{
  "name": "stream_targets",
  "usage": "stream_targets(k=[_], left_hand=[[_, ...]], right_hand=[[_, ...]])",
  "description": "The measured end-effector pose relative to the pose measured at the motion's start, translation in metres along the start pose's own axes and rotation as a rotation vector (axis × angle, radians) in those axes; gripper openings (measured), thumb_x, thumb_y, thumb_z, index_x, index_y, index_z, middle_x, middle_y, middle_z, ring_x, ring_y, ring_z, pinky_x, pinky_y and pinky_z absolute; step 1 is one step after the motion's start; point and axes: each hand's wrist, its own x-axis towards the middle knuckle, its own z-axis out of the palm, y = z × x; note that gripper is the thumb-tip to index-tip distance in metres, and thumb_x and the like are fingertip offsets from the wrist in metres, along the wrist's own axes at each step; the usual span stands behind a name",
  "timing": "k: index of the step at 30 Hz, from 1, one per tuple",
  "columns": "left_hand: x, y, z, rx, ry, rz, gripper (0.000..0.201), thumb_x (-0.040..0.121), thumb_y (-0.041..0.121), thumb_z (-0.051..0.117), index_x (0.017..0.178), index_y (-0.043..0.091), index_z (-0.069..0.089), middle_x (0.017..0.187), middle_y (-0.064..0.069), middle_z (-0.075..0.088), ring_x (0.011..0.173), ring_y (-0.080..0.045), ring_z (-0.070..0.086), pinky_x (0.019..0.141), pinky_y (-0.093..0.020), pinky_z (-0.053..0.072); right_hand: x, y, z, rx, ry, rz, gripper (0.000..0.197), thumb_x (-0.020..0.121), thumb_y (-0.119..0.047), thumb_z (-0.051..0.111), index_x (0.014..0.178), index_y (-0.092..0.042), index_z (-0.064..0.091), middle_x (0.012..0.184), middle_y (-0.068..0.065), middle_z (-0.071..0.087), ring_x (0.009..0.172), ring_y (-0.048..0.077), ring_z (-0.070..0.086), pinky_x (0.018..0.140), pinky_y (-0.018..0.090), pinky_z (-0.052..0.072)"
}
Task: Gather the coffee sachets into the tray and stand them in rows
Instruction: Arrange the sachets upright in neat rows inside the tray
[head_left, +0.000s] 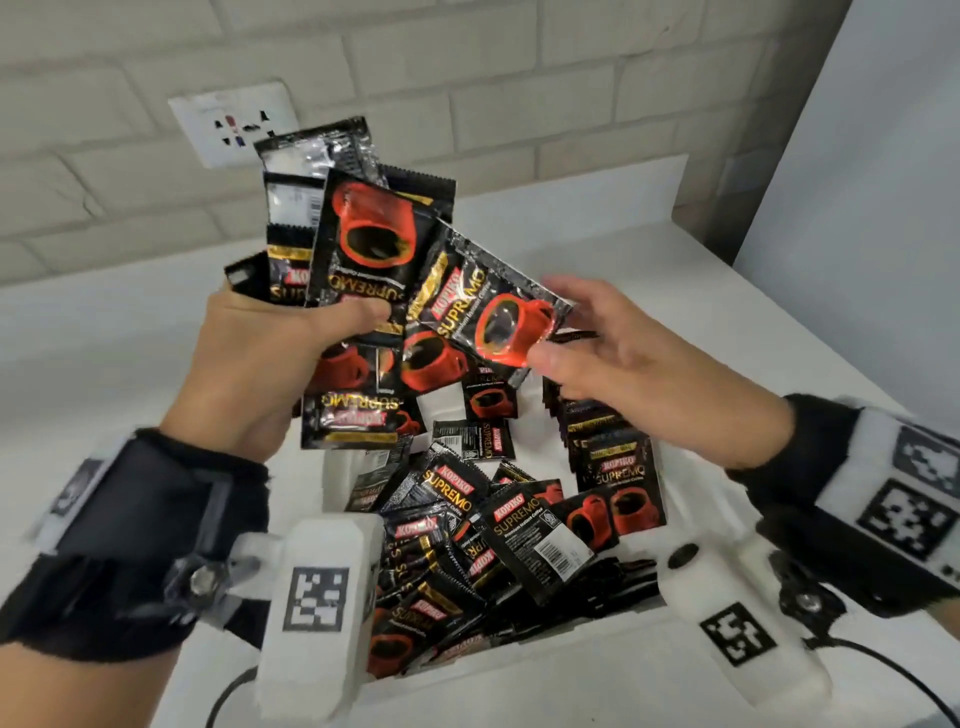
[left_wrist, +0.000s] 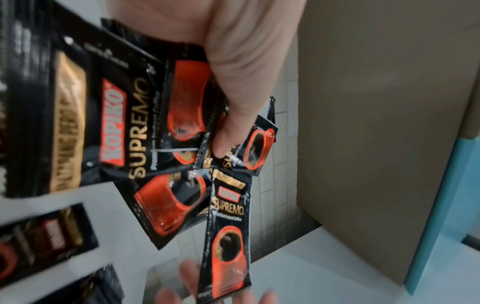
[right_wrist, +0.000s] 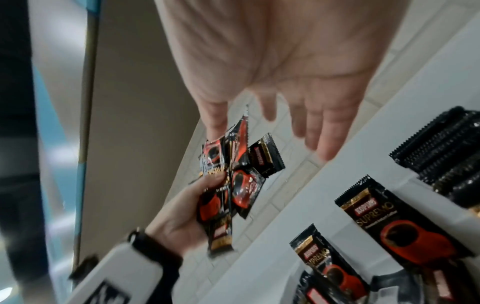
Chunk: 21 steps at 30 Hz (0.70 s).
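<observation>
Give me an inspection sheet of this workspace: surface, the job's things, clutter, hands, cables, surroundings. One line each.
Surface: white counter, bare along its far side.
Job's things: white tray holds a loose heap of coffee sachets; a row of standing sachets on its right side.
Clutter: nothing seen.
Hands: left hand grips a fanned bunch of sachets above the tray; right hand, fingers nearly straight, pinches one sachet at its lower corner.
Cables: black wrist-camera cables near the front edge.
Surroundings: pale brick wall with a wall socket; white panel at right.
</observation>
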Motion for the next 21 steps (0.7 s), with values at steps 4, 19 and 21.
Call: stream_targets(k=[4,19,21], left_hand=[[-0.014,-0.015,0.014,-0.077,-0.058,-0.158,0.018,0.056,0.009,0.077,0.072,0.013,0.07,0.071,-0.004,0.073,0.066,-0.022,0.068,0.07,-0.042,0.056],[-0.05,-0.03,0.066,-0.517,-0.173,-0.395,0.014,0.062,0.007,0.068,0.073,0.011,0.075,0.076,-0.009,0.072,0.06,-0.018,0.069,0.053,-0.027,0.057],[-0.052,-0.034,0.071,-0.552,-0.179,-0.422,0.025,0.062,0.009,0.069,0.087,0.007,0.072,0.08,-0.011,0.072,0.065,-0.019,0.069,0.056,-0.028,0.057]], right_hand=[[-0.002,0.001,0.006,0.432,0.043,0.1,0.102,0.05,-0.057,0.062,0.141,-0.038,0.021,0.135,-0.015,0.044,0.114,0.005,0.053,0.097,0.051,0.043],[0.002,0.013,0.051,0.807,0.418,-0.042,0.017,0.09,-0.014,0.053,0.098,-0.026,0.062,0.084,-0.004,0.072,0.077,0.013,0.069,0.063,0.026,0.056],[0.0,0.016,0.058,0.664,0.429,-0.019,0.013,0.092,-0.027,0.048,0.098,-0.034,0.058,0.089,-0.006,0.071,0.085,0.009,0.068,0.077,0.029,0.056]])
